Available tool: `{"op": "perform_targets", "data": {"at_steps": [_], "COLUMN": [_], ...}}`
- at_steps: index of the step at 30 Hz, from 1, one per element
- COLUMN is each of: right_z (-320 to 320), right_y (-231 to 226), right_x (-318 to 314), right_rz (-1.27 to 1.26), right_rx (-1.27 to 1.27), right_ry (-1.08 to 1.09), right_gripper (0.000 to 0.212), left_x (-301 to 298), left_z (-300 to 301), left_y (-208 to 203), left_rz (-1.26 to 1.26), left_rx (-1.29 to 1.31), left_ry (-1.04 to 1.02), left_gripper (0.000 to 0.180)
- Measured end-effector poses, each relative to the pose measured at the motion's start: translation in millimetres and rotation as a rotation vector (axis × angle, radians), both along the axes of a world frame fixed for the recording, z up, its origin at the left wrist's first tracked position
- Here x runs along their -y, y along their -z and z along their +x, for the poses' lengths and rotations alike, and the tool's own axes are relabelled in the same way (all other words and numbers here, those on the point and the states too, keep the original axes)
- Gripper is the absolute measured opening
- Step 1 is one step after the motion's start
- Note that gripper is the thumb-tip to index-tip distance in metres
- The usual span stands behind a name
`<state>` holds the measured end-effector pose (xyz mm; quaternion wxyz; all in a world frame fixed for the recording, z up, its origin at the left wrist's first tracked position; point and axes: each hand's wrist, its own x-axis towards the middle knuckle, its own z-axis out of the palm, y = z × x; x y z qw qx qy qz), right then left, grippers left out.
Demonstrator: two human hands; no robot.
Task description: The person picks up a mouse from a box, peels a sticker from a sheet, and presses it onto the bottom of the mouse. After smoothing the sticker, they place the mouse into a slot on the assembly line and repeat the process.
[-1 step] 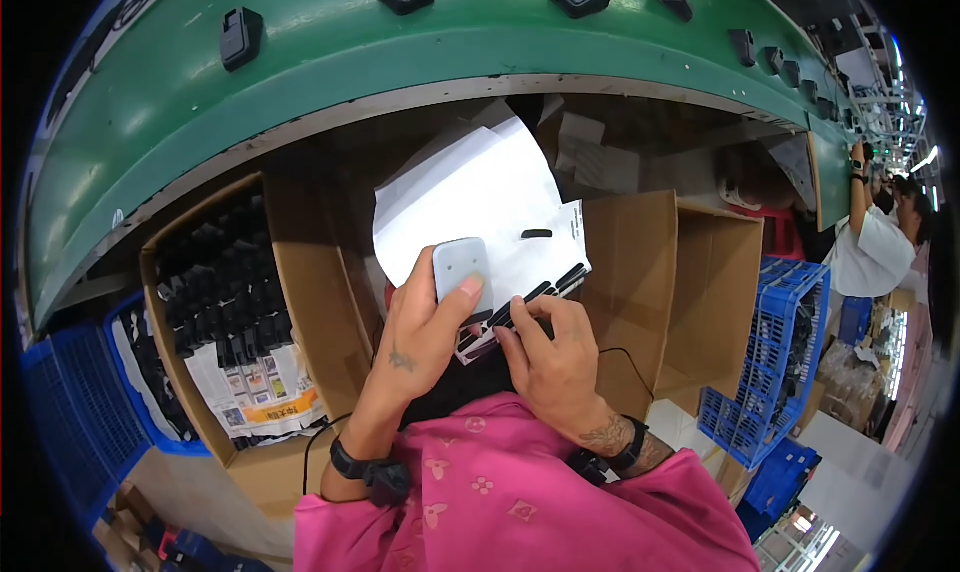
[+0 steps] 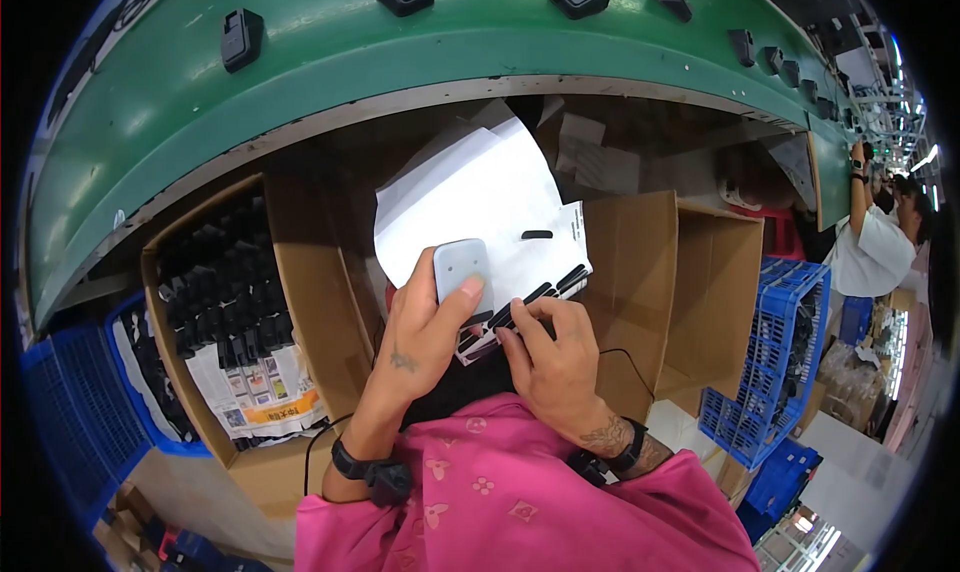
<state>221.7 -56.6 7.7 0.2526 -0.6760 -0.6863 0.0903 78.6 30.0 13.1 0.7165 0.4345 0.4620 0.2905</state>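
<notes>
Fingers (image 2: 424, 272) of the left hand (image 2: 413, 322) clasp a grey plate (image 2: 456, 261).

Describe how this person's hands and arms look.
The left hand and right hand are ungloved. Each wrist wears a black strap with a boxy dark piece: left strap, right strap. Dark tattoos mark the left hand's thumb side and the right forearm. The loose sleeves are bright pink.

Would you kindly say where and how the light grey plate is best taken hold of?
The light grey plate is probably best pinched by its bare upper right corner, from the right, since the left hand has its thumb over the lower face and a finger along the left edge.
</notes>
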Motion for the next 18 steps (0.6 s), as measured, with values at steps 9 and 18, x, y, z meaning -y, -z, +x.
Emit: {"op": "perform_targets", "data": {"at_steps": [9, 18], "right_z": [12.7, 11.5], "right_y": [-28.8, -93.5], "right_x": [4.5, -25.7], "right_rz": [-0.035, -0.398], "right_rx": [-0.516, -1.497], "right_ry": [0.014, 0.112], "right_gripper": [0.011, 0.010], "left_x": [5.5, 24.1], "left_z": [-1.8, -6.9], "left_y": [1.4, -51.1], "left_rz": [0.032, 0.186], "left_rx": [0.015, 0.134], "left_ry": [-0.006, 0.101], "left_gripper": [0.037, 0.040]}}
